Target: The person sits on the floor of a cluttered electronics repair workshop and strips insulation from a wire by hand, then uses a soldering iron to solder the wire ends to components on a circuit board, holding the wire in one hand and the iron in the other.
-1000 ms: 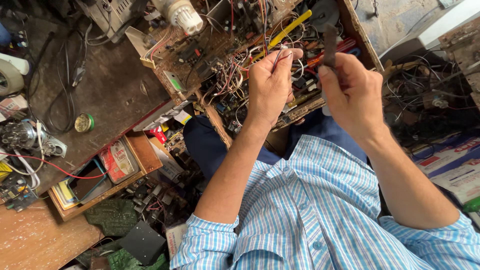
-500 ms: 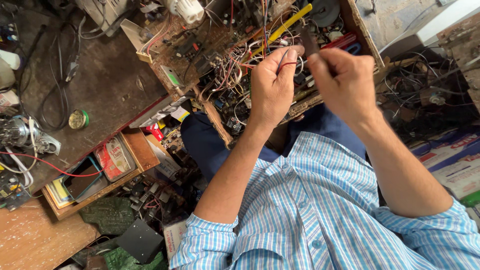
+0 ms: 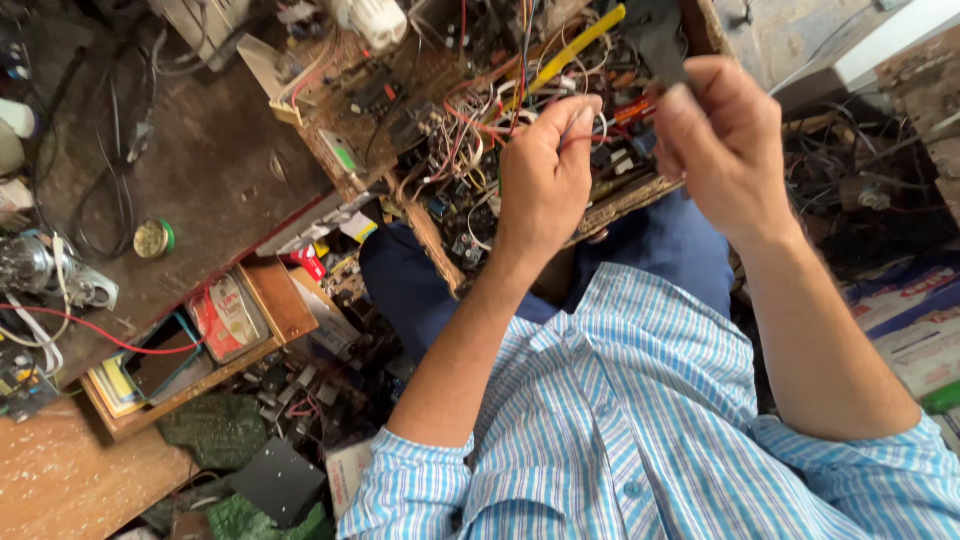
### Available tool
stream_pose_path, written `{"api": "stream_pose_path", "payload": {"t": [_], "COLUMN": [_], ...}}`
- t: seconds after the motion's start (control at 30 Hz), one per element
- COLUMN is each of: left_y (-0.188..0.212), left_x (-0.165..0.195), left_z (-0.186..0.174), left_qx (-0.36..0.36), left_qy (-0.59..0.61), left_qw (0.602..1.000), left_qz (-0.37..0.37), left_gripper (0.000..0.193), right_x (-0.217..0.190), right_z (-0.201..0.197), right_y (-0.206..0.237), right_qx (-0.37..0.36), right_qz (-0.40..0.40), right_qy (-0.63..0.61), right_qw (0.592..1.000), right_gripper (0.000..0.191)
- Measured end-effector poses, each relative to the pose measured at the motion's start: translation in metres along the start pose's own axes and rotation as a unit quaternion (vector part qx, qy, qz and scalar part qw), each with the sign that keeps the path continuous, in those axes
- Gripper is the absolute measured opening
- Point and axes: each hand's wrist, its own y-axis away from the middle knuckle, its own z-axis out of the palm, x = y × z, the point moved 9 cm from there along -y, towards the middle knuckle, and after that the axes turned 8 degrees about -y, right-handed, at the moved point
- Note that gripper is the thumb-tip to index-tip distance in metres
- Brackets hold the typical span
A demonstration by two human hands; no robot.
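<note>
My left hand is raised over an opened wooden chassis packed with coloured wires and small parts, and its fingertips pinch a thin reddish wire. My right hand is closed beside it, a little to the right, around a dark tool handle that sticks up out of the fist. A yellow-handled tool lies among the wires beyond the two hands. The chassis rests on my lap, above blue trousers and a blue striped shirt.
A dark worn workbench lies to the left with black cables, a small round tin and a red wire. An open wooden drawer holds small boxes. Scrap parts and a black plate lie below. Tangled cables fill the right side.
Both hands have stayed together over the chassis. The right hand has shifted a little, and the view has drifted slightly towards the bench.
</note>
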Motion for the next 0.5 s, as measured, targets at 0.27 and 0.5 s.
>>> {"api": "stream_pose_path", "payload": {"t": [0.27,0.5], "left_y": [0.0,0.006], "left_x": [0.007,0.015], "left_z": [0.006,0.007], "left_qx": [-0.027,-0.099], "left_qy": [-0.002,0.088], "left_qw": [1.0,0.991], "left_qz": [-0.004,-0.001], "left_gripper": [0.025,0.028], "right_x": [-0.002,0.01], "right_z": [0.006,0.001], "right_y": [0.005,-0.012], "right_qx": [-0.038,-0.03], "right_qz": [-0.02,0.003], "right_qy": [0.159,0.127], "right_qw": [0.986,0.991], "right_gripper": [0.013,0.012]}}
